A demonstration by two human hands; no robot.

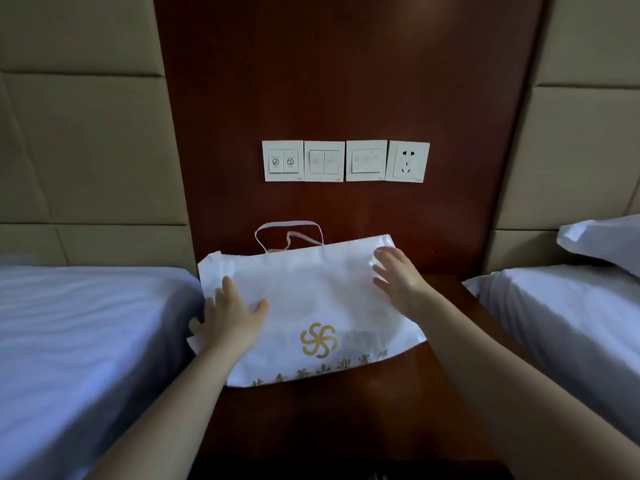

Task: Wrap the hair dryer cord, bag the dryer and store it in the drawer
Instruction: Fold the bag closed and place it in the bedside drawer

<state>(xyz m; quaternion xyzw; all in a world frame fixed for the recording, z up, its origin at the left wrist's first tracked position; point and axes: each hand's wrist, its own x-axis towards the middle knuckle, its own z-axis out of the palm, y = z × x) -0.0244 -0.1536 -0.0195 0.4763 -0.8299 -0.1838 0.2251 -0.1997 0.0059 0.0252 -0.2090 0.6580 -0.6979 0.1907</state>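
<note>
From where I'm sitting, the left hand (230,315) lies flat on the near left part of the white soft bag with a gold pinwheel logo (311,292). Its fingers are spread, the thumb is out to the right, and nothing is pinched. The forearm comes in low from the near left. The right hand (398,275) is splayed too, fingers straight, over the bag's far right corner. Can't tell whether it's pressing or just above the fabric. That arm reaches in from the near right.

The bag lies flat and a bit crumpled on the dark reddish wooden nightstand (346,410). Its thin white loop handles (289,230) stick up at the far edge against the dark wood wall panel (346,81). Gold characters run along its near edge. I can't see what's inside.

Farther out are a row of white switch plates (323,161) and a white wall socket (408,161). A white-sheeted bed sits on the left (86,323) and another on the right (571,306), with a white pillow (602,237).
</note>
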